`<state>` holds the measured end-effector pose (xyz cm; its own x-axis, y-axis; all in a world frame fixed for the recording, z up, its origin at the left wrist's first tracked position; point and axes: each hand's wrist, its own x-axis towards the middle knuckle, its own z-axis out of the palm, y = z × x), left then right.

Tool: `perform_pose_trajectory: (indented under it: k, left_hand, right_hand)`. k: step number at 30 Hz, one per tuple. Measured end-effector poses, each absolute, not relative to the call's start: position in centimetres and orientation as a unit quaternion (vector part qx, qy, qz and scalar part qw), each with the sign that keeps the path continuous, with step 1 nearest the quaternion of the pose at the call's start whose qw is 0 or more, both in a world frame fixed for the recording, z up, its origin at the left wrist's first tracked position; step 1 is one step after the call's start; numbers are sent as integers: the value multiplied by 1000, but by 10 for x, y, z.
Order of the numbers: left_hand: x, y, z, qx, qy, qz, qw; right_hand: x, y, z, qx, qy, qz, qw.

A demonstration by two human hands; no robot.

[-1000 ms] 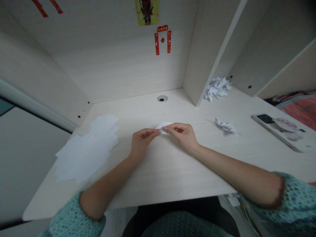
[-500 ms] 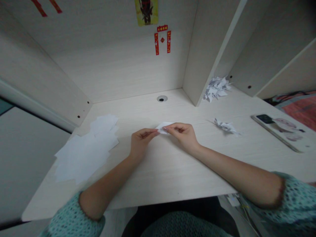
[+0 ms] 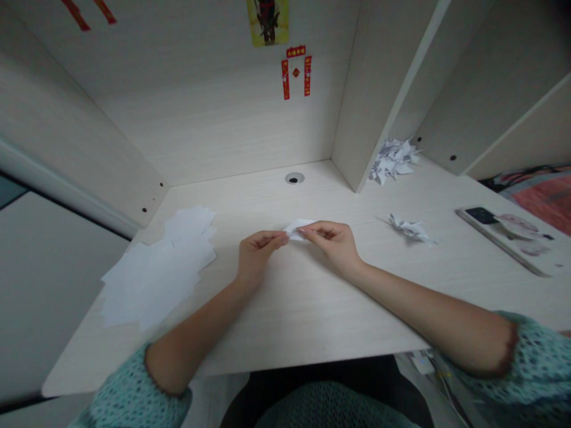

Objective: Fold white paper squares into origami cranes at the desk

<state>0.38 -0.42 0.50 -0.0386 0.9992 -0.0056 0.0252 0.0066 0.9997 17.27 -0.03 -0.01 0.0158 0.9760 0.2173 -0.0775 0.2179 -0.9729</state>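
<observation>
A small folded piece of white paper [image 3: 296,227] sits at the middle of the pale wooden desk [image 3: 294,309], held between both hands. My left hand [image 3: 257,254] pinches its left end with fingers curled. My right hand [image 3: 333,242] pinches its right end, fingertips pressed together over the paper. Most of the paper is hidden behind the fingers.
A loose stack of white sheets [image 3: 156,267] lies at the left. One folded paper figure [image 3: 408,228] rests to the right of my hands, and a pile of several more [image 3: 392,159] sits in the shelf bay behind. A phone [image 3: 513,236] lies at the far right. A cable hole [image 3: 294,178] is at the back.
</observation>
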Motion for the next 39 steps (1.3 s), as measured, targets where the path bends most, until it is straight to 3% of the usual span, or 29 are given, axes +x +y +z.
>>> perform_pose_trajectory:
  k: [18,24,39]
  left_hand:
    - [3,-3,6,492,517,516,474]
    - [-3,6,-4,446,507,576,460]
    - [3,-9,3,575,444,512,458]
  right_hand:
    - [175,2,-1,-421,-531,443,587]
    - [182,9,0,-453,-508,395,617]
    - [176,2,-2,-415,-562,439,564]
